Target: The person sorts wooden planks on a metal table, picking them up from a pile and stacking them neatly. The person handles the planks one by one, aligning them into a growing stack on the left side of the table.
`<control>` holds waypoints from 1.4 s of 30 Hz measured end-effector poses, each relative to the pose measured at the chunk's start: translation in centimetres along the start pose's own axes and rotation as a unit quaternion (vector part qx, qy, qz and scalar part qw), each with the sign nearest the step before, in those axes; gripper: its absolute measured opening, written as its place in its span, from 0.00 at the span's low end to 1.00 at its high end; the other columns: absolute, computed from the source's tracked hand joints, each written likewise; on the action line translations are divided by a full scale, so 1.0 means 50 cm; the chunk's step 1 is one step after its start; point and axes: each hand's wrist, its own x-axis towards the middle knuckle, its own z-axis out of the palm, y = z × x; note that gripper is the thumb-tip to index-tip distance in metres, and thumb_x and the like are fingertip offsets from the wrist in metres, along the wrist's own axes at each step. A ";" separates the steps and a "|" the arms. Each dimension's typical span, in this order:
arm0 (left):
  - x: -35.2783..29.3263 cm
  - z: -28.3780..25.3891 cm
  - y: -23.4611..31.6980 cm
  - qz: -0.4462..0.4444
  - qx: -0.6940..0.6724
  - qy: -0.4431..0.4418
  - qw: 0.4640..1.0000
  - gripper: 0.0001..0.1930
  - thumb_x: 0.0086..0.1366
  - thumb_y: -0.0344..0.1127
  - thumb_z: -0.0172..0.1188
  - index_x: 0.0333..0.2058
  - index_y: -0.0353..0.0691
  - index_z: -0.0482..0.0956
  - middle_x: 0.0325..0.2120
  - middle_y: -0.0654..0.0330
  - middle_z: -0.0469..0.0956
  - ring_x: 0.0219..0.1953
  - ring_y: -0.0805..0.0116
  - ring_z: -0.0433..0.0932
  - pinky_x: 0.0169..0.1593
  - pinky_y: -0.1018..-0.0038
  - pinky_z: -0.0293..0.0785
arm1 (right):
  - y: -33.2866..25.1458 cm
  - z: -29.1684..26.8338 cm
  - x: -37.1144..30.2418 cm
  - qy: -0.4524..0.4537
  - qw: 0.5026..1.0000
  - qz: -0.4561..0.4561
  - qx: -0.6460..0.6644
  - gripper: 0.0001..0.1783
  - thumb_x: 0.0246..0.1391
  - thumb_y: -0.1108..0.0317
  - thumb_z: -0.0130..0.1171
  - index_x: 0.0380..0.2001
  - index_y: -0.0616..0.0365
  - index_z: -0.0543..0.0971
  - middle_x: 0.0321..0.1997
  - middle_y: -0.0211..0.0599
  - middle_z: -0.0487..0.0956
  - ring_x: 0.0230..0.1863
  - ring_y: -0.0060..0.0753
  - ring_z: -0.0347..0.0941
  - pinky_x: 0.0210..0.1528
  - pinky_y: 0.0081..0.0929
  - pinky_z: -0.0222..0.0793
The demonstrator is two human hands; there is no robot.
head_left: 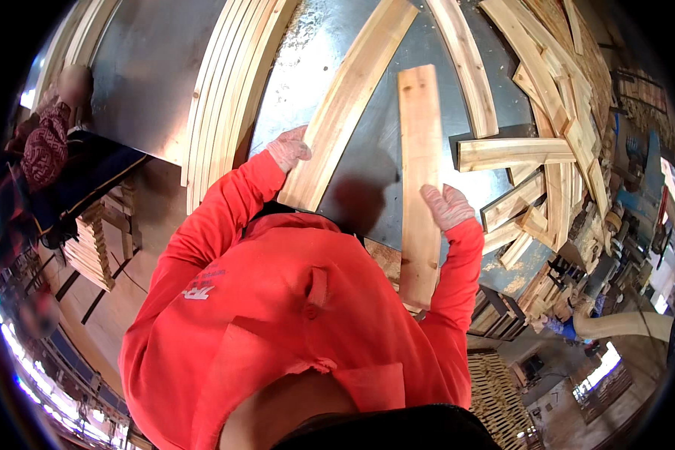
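Before me a metal-topped table carries several pale wooden boards. My left hand (288, 148), in a thin translucent glove, grips the left edge of a long board (352, 97) that slants away to the upper right. My right hand (448, 206), gloved the same way, has its fingers on the right edge of a second board (420, 142). This one stands nearly straight ahead of me, and its near end juts past the table's front edge. The two boards lie apart, with bare metal between them. Both thumbs show; the undersides of the boards are hidden.
Several boards stand in a neat row (229, 97) left of my left hand. Another long board (465, 67) lies at the far right, beside a loose heap of crossed boards (551, 150). A co-worker's patterned sleeve (46, 146) shows at far left. Sawdust (514, 283) speckles the table's right edge.
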 end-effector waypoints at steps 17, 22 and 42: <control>-0.089 0.098 0.077 -0.015 0.500 0.306 0.810 0.41 0.56 0.48 0.63 0.65 0.41 0.56 0.50 0.41 0.75 0.54 0.46 0.74 0.57 0.64 0.68 | -0.092 -0.155 0.369 0.282 0.920 0.085 -0.260 0.61 0.41 0.33 0.63 0.69 0.53 0.47 0.59 0.58 0.68 0.58 0.57 0.67 0.60 0.46 0.62; -0.154 0.025 0.058 0.102 0.592 0.406 0.689 0.39 0.58 0.42 0.61 0.65 0.41 0.53 0.54 0.39 0.69 0.50 0.41 0.74 0.55 0.57 0.71 | -0.226 0.079 0.238 0.011 0.999 0.008 -0.029 0.57 0.49 0.35 0.58 0.70 0.52 0.42 0.51 0.59 0.76 0.50 0.57 0.75 0.52 0.46 0.70; -0.198 -0.256 0.183 0.087 0.272 0.330 0.900 0.31 0.62 0.50 0.58 0.57 0.34 0.70 0.46 0.51 0.78 0.49 0.64 0.75 0.54 0.72 0.68 | -0.540 0.367 0.223 0.098 0.986 -0.088 0.102 0.74 0.32 0.53 0.78 0.69 0.65 0.35 0.69 0.60 0.52 0.71 0.52 0.50 0.70 0.33 0.50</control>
